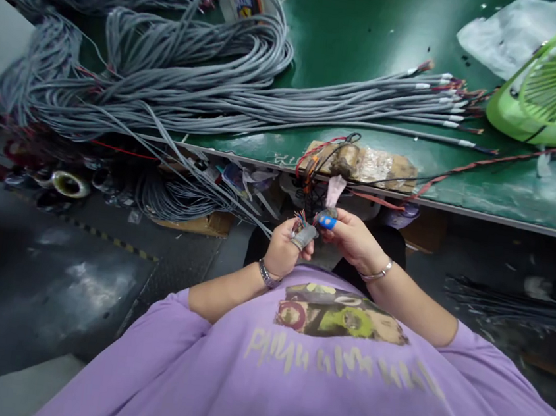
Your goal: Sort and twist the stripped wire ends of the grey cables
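Below the bench's front edge, my two hands are close together in front of my lap. My left hand [284, 252] is closed around the end of a grey cable [255, 220], with a grey wrap on its thumb. Thin coloured wires [300, 218] fan out just above that grip. Touching or nearly touching them, my right hand [354, 239] has its fingers pinched together. Blue tape [326, 222] is wrapped on one of its digits. What lies between the right fingertips is too small to make out.
Many grey cables [196, 87] lie bundled on the green bench [337, 22], stripped ends toward the right. A green fan [531, 112] and a plastic bag [512, 34] are at the right. A taped cardboard piece [381, 168] with wires sits on the front edge. Coiled cable [170, 197] lies below.
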{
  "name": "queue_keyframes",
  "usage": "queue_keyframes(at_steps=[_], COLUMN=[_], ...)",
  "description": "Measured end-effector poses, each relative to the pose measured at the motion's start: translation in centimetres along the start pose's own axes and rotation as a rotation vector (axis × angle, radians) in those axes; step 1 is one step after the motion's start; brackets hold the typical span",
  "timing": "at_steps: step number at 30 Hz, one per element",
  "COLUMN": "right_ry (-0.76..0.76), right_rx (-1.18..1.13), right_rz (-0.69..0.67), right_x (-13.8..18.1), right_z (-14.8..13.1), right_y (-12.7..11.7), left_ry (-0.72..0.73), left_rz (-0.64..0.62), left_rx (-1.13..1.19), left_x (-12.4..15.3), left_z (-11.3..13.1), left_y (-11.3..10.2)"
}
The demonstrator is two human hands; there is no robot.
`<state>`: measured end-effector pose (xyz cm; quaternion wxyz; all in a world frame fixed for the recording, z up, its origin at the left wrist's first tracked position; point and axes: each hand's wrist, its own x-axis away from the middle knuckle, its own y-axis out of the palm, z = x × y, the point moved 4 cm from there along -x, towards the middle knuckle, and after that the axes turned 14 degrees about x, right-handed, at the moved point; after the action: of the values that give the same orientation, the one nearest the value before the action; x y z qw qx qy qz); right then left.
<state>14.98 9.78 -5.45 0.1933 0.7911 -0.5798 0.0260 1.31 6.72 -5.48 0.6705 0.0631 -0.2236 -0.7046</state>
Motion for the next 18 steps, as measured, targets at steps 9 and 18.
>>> queue_keyframes(at_steps=[9, 18], right_ry=[-0.062, -0.073], right_rx=[0.098, 0.024], right_rz=[0.010, 0.080], right_x=[-0.19, -0.21], right_z=[-0.15, 0.19], right_y=[-0.45, -0.02], left_ry=[-0.056, 0.139], left_rz=[-0.090, 0.107], left_rx=[-0.105, -0.053], left_x=[-0.17, -0.56], left_z=[0.19, 0.47], left_y=[0.43, -0.39])
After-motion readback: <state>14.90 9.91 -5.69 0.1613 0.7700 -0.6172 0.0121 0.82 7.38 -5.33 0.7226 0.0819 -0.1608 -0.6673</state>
